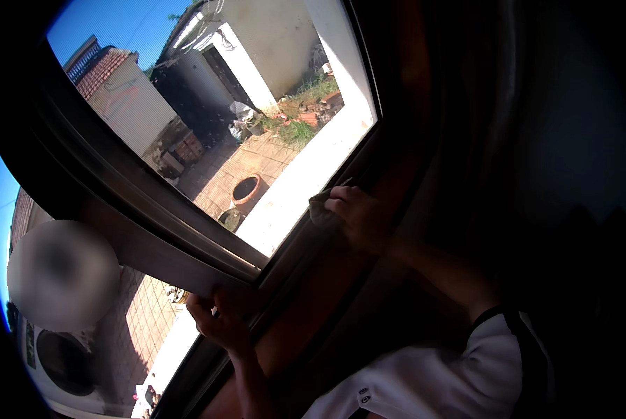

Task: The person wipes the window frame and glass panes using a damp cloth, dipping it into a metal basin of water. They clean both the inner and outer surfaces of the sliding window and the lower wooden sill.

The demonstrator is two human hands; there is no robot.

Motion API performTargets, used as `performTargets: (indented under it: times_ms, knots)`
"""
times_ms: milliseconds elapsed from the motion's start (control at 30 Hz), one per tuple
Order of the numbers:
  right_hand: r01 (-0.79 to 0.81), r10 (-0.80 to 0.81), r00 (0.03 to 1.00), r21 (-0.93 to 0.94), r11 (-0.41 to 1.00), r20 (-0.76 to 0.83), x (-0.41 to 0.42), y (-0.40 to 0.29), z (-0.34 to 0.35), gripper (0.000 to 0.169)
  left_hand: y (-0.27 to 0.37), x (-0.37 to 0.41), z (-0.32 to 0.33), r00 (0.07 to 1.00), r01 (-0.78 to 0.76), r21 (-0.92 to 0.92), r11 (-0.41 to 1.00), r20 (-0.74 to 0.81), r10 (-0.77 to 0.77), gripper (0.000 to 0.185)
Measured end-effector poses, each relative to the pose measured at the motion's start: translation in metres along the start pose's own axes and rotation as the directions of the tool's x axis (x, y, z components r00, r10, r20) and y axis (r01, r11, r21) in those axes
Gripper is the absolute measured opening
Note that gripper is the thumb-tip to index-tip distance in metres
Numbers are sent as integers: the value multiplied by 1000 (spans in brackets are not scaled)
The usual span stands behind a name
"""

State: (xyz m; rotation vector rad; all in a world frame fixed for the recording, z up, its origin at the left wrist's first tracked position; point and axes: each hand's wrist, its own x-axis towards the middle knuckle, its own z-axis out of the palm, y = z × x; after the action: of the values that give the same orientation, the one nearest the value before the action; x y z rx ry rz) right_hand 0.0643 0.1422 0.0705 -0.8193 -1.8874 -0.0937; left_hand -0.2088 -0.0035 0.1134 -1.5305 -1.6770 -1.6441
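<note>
My right hand (357, 217) holds a bunched cloth (323, 212) against the lower rail of the window frame (339, 183), beside the bright sill outside. The fingers are curled over the cloth, which hides part of the rail. My left hand (221, 322) is at the lower end of a sliding sash's upright stile (182, 267), fingers bent around its edge. Deep shadow blurs where its fingertips rest. Behind the sash's glass pane (224, 120) lies a sunlit yard.
Left of the stile, an air-conditioner outdoor unit (64, 361) stands outside. Beyond the pane are a round clay pot (247, 189) on paving, stacked bricks (328, 107) and a small outbuilding (203, 68). Small items (146, 398) lie on the outer sill. The room's right side is very dark.
</note>
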Motion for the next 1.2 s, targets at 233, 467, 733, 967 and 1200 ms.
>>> performTargets:
  times_ms: [233,467,733,967,1200]
  knots:
    - [-474,472,832,67,878,-291,50,177,-25,40,19,5,9,999,33,-75,997,-13,-34,21]
    - [-24,25,999,-60,998,31,-1,11,-3,37,10,5,6,999,47,-11,999,-10,-47,18]
    - [-598,583,801,-208,774,-137,48,174,-34,30,14,6,4,998,65,-151,986,22,-63,17]
    - [-234,237,971,-113,966,18,2,-22,6,20,15,3,4,998,67,-71,995,10,-66,17]
    - [240,-248,963,82,967,105,-7,-90,21,12,14,8,4,996,87,-125,988,33,-84,15]
